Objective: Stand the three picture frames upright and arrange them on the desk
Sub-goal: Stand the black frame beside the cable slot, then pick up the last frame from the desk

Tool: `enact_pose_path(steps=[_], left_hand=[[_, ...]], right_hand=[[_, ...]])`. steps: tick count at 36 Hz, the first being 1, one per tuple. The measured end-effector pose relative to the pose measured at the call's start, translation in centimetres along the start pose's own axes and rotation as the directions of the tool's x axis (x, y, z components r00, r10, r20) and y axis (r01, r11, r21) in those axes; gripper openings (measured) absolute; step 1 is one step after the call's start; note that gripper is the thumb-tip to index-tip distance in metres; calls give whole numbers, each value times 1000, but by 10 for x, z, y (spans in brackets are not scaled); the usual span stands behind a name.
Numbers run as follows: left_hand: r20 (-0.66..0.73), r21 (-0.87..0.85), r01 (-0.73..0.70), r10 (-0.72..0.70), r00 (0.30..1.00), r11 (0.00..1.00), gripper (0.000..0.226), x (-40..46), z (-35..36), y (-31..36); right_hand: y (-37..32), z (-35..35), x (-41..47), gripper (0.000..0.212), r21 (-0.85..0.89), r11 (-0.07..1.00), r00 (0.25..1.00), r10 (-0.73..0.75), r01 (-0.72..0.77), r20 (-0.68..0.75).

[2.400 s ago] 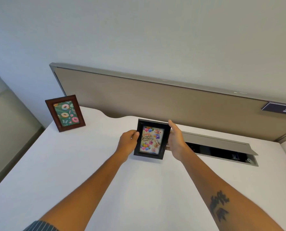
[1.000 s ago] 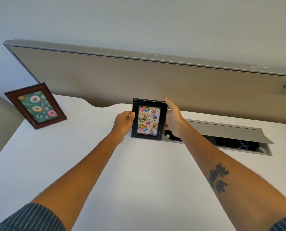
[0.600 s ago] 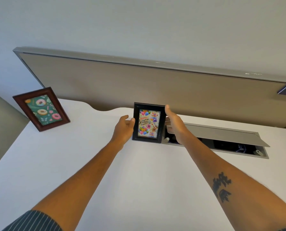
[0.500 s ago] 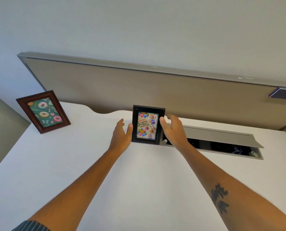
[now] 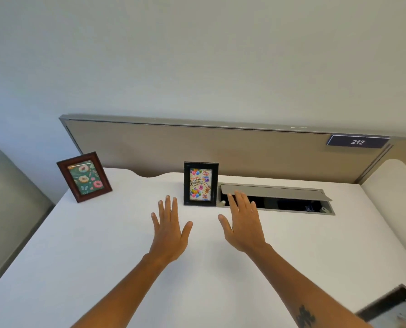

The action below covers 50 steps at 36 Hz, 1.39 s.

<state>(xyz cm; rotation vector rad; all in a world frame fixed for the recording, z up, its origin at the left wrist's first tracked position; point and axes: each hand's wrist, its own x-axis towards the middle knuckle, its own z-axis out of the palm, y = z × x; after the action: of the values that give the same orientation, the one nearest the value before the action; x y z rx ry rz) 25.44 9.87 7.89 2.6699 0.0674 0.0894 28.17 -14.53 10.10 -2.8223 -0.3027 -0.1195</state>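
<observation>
Black-framed birthday picture (image 5: 200, 184) stands upright on the white bench (image 5: 102, 245), balloons bright. Both the left hand (image 5: 170, 230) and right hand (image 5: 243, 223) hover near it, fingers spread, holding nothing.

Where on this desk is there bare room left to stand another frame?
Bare patches: between the brown frame and the black frame, and the white desk near the person. It is crowded right of the black frame, where the open cable hatch sits.

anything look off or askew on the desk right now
One thing: the third frame lies flat at the desk's near right corner, partly out of view, while the brown frame and black frame stand upright. The cable tray lid is propped open.
</observation>
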Motion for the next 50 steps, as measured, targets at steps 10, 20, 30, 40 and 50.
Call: enact_pose_path(steps=[10, 20, 30, 40, 50], left_hand=[[19, 78, -85, 84, 996, 993, 89, -71, 7, 30], [120, 92, -210, 198, 973, 973, 88, -116, 35, 99], [167, 56, -291, 278, 946, 955, 88, -119, 46, 165], [235, -69, -362, 367, 900, 930, 81, -128, 83, 257], [382, -301, -278, 383, 841, 912, 75, -134, 136, 345]], right_hand=[[6, -5, -94, 79, -32, 999, 999, 23, -22, 35], [48, -34, -168, 77, -14, 991, 991, 136, -136, -11], [97, -64, -195, 74, -3, 976, 972, 216, -217, -97], [175, -114, -232, 73, -14, 927, 913, 367, -376, -180], [254, -149, -269, 63, 87, 832, 788, 548, -548, -282]])
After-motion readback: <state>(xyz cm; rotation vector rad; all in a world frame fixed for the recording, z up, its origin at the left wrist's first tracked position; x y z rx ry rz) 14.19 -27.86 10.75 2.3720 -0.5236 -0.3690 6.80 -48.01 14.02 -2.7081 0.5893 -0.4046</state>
